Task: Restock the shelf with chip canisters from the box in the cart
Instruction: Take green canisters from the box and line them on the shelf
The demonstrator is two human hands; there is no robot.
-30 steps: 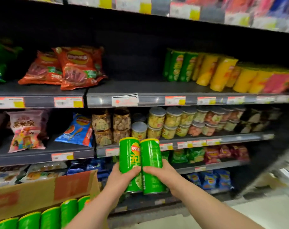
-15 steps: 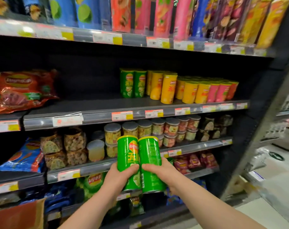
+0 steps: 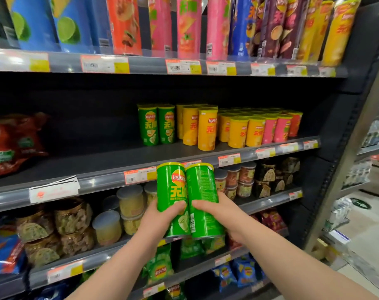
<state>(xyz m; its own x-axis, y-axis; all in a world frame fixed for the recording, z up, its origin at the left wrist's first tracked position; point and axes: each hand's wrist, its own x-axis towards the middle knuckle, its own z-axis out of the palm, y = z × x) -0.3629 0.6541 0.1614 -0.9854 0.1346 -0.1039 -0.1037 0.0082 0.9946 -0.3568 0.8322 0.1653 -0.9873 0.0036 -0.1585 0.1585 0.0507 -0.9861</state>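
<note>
Mid-carry at lower centre of the frame, the left hand (image 3: 160, 219) and right hand (image 3: 219, 213) each hold a closed grip on one of two upright green chip canisters (image 3: 195, 191), below the half-bare middle shelf (image 3: 97, 161), where they likely need lifting in beside the shelved green canisters (image 3: 156, 126).

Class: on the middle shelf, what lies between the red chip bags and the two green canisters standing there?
Nothing: the head view shows a bare stretch of dark shelf between the red chip bags and the standing green canisters.
</note>
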